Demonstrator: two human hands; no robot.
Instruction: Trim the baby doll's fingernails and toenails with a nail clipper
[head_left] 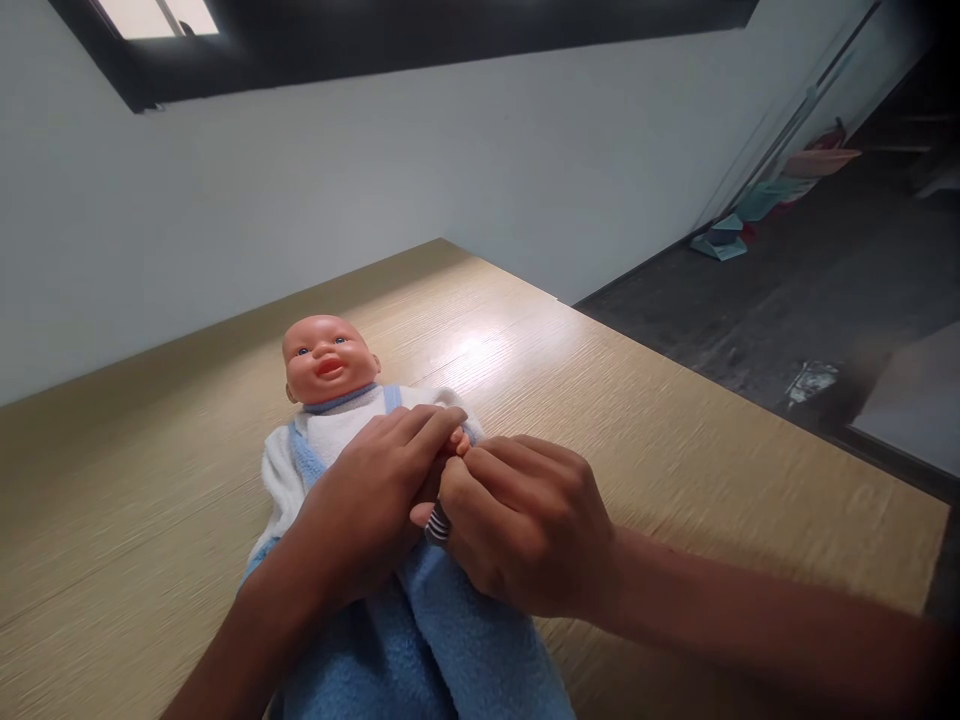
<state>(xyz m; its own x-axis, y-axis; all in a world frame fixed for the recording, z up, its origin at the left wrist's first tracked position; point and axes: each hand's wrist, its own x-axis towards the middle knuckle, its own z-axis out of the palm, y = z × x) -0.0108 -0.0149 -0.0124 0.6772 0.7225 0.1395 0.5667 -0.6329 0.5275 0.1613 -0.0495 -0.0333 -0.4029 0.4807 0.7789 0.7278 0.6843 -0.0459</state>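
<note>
- While my right hand (517, 520) closes in a fist-like pinch, a dark striped thing (437, 522) with pale bands pokes out at its 8 o'clock side; most of it is hidden, so I cannot tell what it is.
- My left hand (390, 470) lies just beside, at 9 o'clock, bent over the doll's front and closed about the doll's hand (459, 441), whose small fingertips show between my two hands.
- Under both my hands the doll (330, 370) lies on its back, face up, its bald head at 10 to 11 o'clock from them.
- Its white top (337, 430) has blue straps, and its fleecy blue trousers (465, 640) run down towards 6 o'clock.
- All around it spreads the pale wooden counter (637, 440), with a bright patch of light near 12 o'clock.
- Past the far edge rises a white wall (375, 190), with a dark window frame (450, 40) above.
- At 2 o'clock, well apart on the dark floor (675, 300), are a pale blue dustpan (720, 240) and a pinkish basin (821, 162).
</note>
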